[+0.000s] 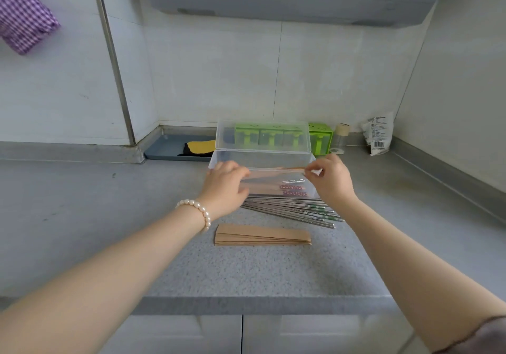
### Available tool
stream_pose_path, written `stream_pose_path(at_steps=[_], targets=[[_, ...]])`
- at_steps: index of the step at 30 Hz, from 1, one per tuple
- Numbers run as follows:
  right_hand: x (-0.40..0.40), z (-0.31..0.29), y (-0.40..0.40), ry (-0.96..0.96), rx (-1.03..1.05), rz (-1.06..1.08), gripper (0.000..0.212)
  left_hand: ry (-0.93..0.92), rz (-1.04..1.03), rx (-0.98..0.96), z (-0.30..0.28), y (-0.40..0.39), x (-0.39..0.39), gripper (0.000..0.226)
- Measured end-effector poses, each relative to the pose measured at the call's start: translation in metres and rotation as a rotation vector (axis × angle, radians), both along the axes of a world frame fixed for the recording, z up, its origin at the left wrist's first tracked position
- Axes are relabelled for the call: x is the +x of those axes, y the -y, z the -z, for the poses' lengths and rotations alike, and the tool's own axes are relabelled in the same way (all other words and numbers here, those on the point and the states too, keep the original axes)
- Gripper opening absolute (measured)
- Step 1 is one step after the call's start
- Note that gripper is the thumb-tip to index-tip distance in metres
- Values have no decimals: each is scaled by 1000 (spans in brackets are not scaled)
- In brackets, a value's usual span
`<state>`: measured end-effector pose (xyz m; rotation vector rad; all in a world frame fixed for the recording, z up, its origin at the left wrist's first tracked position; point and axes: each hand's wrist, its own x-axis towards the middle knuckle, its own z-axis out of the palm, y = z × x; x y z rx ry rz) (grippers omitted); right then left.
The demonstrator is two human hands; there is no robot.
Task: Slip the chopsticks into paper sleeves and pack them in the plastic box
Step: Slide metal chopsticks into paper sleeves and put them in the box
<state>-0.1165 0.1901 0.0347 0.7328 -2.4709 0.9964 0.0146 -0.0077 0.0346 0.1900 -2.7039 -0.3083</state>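
A clear plastic box stands on the counter with its lid raised at the back. Both my hands hold one sleeved pair of chopsticks level over the box's open top: my left hand grips its left end, my right hand pinches its right end. Inside the box lie sleeved pairs with pink patterned ends sticking out. A bundle of bare steel chopsticks lies just in front of the box. Nearer to me sits a stack of brown paper sleeves.
Behind the box stand green seasoning containers, a small jar and a white packet. A blue tray with a yellow and black cloth sits back left. The counter's front edge is close to me.
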Motion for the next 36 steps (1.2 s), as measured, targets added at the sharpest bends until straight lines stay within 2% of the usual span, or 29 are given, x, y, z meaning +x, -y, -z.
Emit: stream_pose_path(at_steps=[2,4,7,12,15,27,30,32,34,36], targets=[[5,4,-8,125,190,-39,12,134,123,44,5,-17,10,37],[8,10,-17,275,363,-77,14,332,209,87,11,-30,17,46],[6,18,-30,347,362,-59,14,445,239,99,16,-38,16,53],[9,25,-41,360,371,-92,14,461,213,200,22,-37,11,53],[10,28,-44,357,359,-116,5,429,190,237,21,-38,10,45],[6,40,-41,354,360,-126,14,295,147,309,19,-28,13,38],[4,41,-40,281,458,-114,7,308,142,374,18,-24,15,35],[6,41,-40,108,631,-115,16,331,155,459,15,-23,16,31],[9,42,-40,-84,798,-139,24,380,156,659,9,-23,18,28],[11,43,-39,-234,934,-141,25,419,144,975,5,-24,21,27]])
